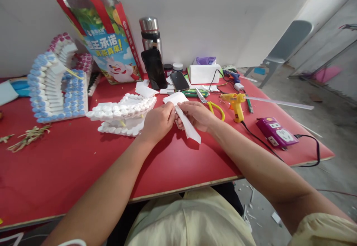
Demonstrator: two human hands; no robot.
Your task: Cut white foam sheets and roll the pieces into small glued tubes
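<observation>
Over the red table (178, 164) my two hands meet at a strip of white paper (191, 130), whose loose end hangs toward me. My left hand (160, 121) is closed, its fingertips pinching the upper end of the strip. From the other side my right hand (196, 114) grips the strip between thumb and fingers, which partly hide it. Just behind the hands lies a white sheet (175, 97). Left of my left hand is a piece made of white rolled units (119, 110) in two layers. Scissors with yellow handles (216, 109) lie beyond my right hand.
A yellow glue gun (235, 103) with a glue stick and a purple power strip (276, 132) with cables stand right. At the back are phones (154, 69), a steel flask (150, 34) and a shopping bag (111, 49). Blue-and-white curved pieces (57, 90) stand left.
</observation>
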